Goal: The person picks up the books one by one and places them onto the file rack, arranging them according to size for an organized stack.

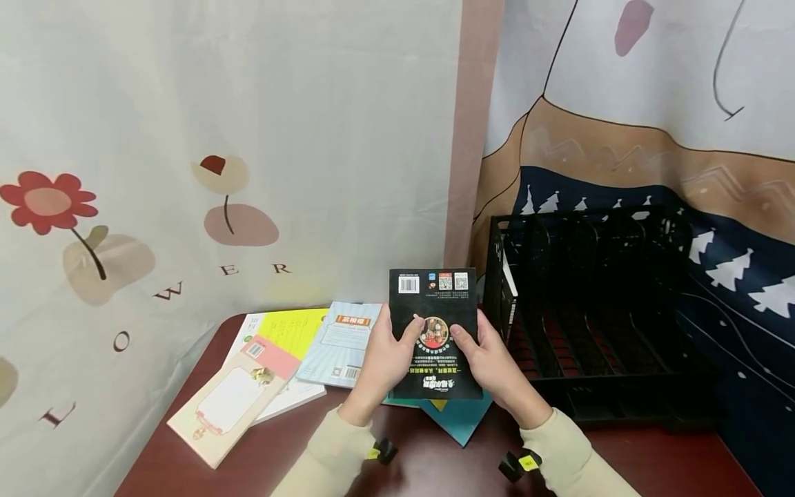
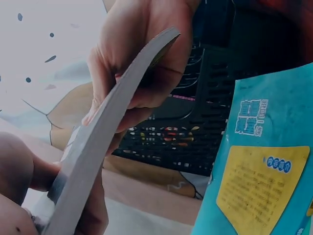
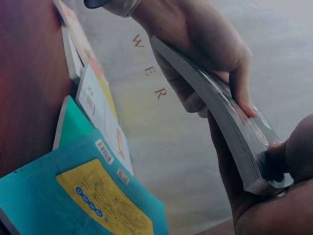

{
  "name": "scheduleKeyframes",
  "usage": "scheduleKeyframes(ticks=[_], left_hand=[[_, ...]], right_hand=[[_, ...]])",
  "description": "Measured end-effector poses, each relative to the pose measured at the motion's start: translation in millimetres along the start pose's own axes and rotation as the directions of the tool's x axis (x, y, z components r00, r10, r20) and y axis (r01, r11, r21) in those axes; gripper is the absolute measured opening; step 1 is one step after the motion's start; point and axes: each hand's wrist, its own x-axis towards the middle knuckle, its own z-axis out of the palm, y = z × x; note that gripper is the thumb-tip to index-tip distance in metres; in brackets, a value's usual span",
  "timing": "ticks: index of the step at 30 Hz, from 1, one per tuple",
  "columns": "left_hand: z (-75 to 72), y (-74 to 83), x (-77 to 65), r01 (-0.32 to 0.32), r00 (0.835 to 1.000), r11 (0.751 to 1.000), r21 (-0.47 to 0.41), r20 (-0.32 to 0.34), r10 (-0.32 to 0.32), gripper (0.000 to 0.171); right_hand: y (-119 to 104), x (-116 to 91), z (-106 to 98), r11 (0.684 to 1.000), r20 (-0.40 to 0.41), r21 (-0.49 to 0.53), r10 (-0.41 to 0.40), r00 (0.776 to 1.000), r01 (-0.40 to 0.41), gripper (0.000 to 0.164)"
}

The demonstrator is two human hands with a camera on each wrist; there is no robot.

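Both hands hold a black paperback book above the table, its back cover facing up with a barcode, QR codes and a round picture. The left hand grips its left edge and the right hand its right edge, thumbs on the cover and fingers underneath. In the left wrist view the page block looks slightly bent between the hands. Beneath the held book lies a teal book with a yellow panel, over a green book. The black book covers most of both in the head view.
To the right stands a black slotted rack with a thin white-edged item at its left end. On the left of the dark red table lie a light blue book, a pink-and-cream book and a yellow-and-white book. Printed curtains hang behind.
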Motion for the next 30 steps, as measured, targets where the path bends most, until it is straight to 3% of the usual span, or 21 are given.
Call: scheduleKeyframes(ticks=[6,11,17,22,26,30], left_hand=[[-10.1,-2.0,2.9,-0.023,1.0,0.999,0.043,0.022,0.022,0.046],[-23.9,-2.6,6.8,-0.037,0.992,0.996,0.078,0.124,0.028,0.045],[-30.8,-8.8,10.2,-0.026,0.97,0.997,0.073,0.243,0.007,0.047],[-31.7,-11.7,10.0,0.009,0.938,0.996,0.093,0.343,-0.04,0.05],[-35.0,-11.8,9.7,0.006,0.918,0.993,0.122,0.393,-0.053,0.05],[-38.4,-13.4,10.3,-0.054,0.915,0.975,0.214,0.402,-0.038,0.05]], right_hand=[[-5,1,-7,0.998,0.07,0.029,0.048,0.996,-0.05,0.052],[-9,6,-25,0.997,-0.004,0.06,0.056,0.998,-0.056,0.055],[-10,7,-37,0.998,-0.016,0.039,0.058,0.998,-0.057,0.065],[-7,8,-38,0.995,-0.006,-0.004,0.096,0.995,-0.096,0.054],[-6,6,-40,0.994,0.045,-0.05,0.103,0.994,-0.101,0.046],[-4,5,-41,0.991,0.135,-0.1,0.106,0.985,-0.093,0.045]])
